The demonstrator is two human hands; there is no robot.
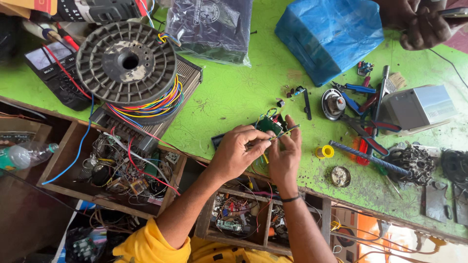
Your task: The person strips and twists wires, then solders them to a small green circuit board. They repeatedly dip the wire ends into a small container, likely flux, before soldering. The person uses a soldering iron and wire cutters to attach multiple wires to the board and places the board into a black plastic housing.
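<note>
Left hand (237, 146) grips a thin tool, right hand (284, 152) pinches the small green circuit board (269, 124) over the green tabletop (234, 92). Work looks midway; loose parts (292, 91) still unattached nearby.

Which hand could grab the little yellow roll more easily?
Probably the right hand: it lies next to the yellow roll, while the left hand sits farther away, on its other side.

My left hand (234, 151) and right hand (285, 156) met fingertip to fingertip over the green table (234, 92), fingers curled and pinching.
</note>
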